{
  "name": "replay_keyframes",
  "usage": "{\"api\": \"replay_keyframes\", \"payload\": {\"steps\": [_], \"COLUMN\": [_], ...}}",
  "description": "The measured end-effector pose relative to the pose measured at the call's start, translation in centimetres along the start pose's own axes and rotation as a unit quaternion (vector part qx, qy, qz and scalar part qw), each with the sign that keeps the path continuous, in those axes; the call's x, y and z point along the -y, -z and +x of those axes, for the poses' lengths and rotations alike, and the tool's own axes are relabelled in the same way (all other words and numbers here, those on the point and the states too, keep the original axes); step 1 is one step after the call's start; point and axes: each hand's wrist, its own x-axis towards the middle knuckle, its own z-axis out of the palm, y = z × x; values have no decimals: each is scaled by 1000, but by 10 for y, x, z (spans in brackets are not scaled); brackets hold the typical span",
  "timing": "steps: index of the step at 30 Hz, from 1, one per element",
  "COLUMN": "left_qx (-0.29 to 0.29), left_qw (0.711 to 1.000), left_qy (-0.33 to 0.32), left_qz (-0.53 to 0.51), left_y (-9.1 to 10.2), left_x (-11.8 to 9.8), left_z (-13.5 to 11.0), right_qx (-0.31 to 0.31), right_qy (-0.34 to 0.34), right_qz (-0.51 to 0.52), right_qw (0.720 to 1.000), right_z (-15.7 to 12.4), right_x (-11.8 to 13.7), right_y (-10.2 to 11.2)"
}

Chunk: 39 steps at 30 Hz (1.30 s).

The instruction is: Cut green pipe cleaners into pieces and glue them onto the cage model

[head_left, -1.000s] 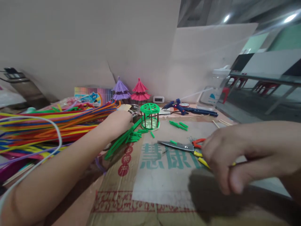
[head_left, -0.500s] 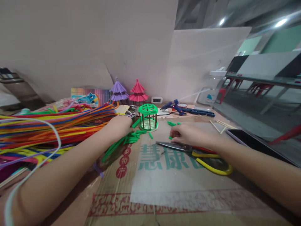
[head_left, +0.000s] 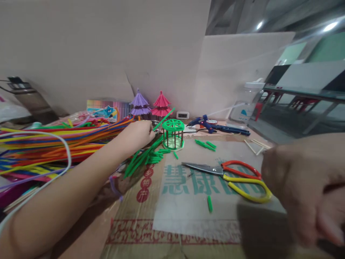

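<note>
Fingers of left hand (head_left: 141, 133) clamped on green stem (head_left: 164, 119), left | right hand (head_left: 299, 187), near right: finger state cannot be told | scissors (head_left: 219, 170) just left of it

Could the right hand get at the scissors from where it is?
Probably yes: the scissors lie with their handles toward the right hand, and nothing visible blocks the way.

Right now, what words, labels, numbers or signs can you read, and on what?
"乡特产": red circles on the cardboard.
"慧康": teal characters under the translucent sheet; the rest is partly hidden by the scissors.
Too small or blurred: any print on the bottle, marker set and white gadget.
</note>
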Motion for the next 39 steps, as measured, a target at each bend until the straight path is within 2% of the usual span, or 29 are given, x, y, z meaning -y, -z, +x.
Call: {"api": "replay_keyframes", "payload": {"steps": [3, 6, 10, 13, 15, 18, 22, 24, 26, 28, 29, 30, 31, 32, 34, 35, 36, 39], "left_qx": [-45, -96, -134, -131, -124, -120, -117, -118, -120, -120, -119, -116, -113, -110, -108, -108, -109, -110], "left_qw": [999, 995, 990, 989, 990, 990, 990, 989, 989, 989, 989, 990, 990, 990, 990, 990, 990, 990], "left_qy": [5, 0, -29, -46, -55, -61, -62, -64, -65, -65, -64, -63, -61, -60, -58, -59, -61, -65], "left_qz": [-12, -25, -39, -43, -49, -52, -56, -56, -54, -55, -56, -59, -61, -64, -66, -65, -64, -61], "left_y": [7, 12, 15, 14, 13, 12, 12, 12, 12, 12, 12, 13, 13, 14, 14, 14, 14, 13], "left_x": [-2, -8, -17, -21, -23, -25, -26, -26, -25, -25, -25, -25, -25, -25, -26, -26, -26, -26], "left_z": [-2, -6, -13, -15, -16, -17, -17, -17, -17, -17, -17, -17, -17, -17, -17, -17, -17, -17], "right_qx": [-105, -191, -241, -279, -279, -261, -294, -323, -346, -309, -247, -136, 11, 72, 1, -64, -120, -195], "right_qy": [-14, -62, -150, -186, -171, -114, -90, -70, -23, 49, 84, 136, 166, 158, 71, 19, -28, -117], "right_qz": [-52, -100, -206, -250, -248, -270, -306, -266, -169, -36, 33, 85, 104, 98, 60, 36, 14, -49], "right_qw": [993, 975, 937, 909, 912, 920, 901, 905, 923, 949, 965, 978, 981, 980, 996, 997, 992, 973], "right_z": [4, 16, 39, 54, 61, 67, 78, 81, 76, 62, 53, 43, 34, 26, 16, 14, 14, 23], "right_x": [6, -14, -53, -69, -71, -71, -78, -80, -77, -66, -59, -51, -43, -37, -31, -31, -33, -46], "right_y": [-3, 4, 14, 9, 0, -16, -31, -32, -29, -25, -22, -20, -18, -17, -14, -12, -11, -9]}}
